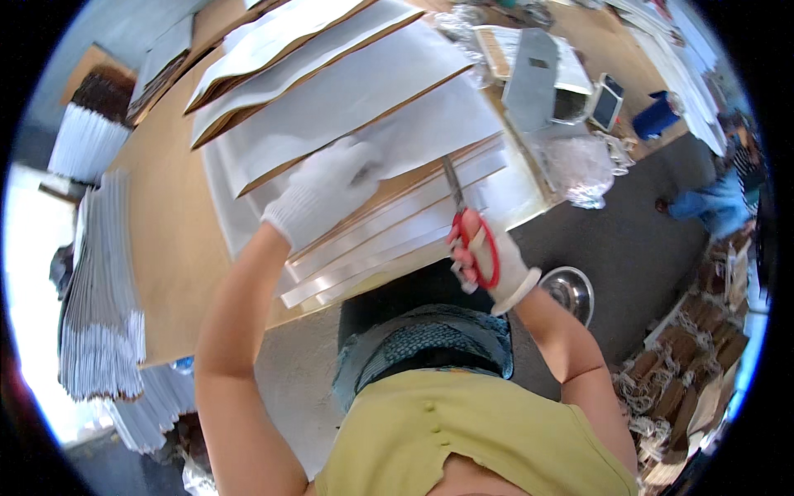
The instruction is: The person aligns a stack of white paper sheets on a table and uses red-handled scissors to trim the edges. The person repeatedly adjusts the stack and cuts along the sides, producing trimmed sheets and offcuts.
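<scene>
White paper sheets with brown undersides (331,124) lie in overlapping, fanned layers across the worktable in front of me. My left hand (335,182), in a white knit glove, rests over the edge of a nearer sheet, its fingers curled in against the paper. The fingertips are partly hidden and a little blurred. In my right hand (488,260), also in a white glove with bare fingers showing, are red-handled scissors (456,194). Their blades point away from me and appear together, with the tip at the right part of the nearest sheets' edge.
Folded white stacks (103,298) stand along the table's left side. At the back right are a grey plate (532,78), a phone (608,102), a blue cup (656,116) and a clear plastic bag (579,169). A metal bowl (571,291) sits below on the right. A person (719,202) is farther off.
</scene>
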Demonstrator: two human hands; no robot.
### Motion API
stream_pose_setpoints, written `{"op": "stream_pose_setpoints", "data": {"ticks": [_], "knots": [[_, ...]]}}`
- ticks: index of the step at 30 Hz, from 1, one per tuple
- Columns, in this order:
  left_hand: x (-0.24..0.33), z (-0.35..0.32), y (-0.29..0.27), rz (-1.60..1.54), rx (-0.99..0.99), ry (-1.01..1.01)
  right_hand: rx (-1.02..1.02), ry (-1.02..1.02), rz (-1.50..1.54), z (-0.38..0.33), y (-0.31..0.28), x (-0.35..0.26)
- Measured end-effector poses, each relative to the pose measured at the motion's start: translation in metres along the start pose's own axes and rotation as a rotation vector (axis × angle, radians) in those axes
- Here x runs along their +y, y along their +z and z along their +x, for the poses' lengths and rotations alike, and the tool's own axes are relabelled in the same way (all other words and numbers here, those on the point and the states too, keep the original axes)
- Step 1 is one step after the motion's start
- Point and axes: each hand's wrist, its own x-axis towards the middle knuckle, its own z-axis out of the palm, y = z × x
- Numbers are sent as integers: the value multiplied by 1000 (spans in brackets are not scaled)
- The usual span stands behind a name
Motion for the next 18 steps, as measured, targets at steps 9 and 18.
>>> {"op": "stream_pose_setpoints", "data": {"ticks": [9,18], "knots": [[-9,15,-20,-121,-191,-37,-432,188,-220,15,99,84],[-22,26,-34,193,302,95,-354,268,-94,-1,83,52]]}}
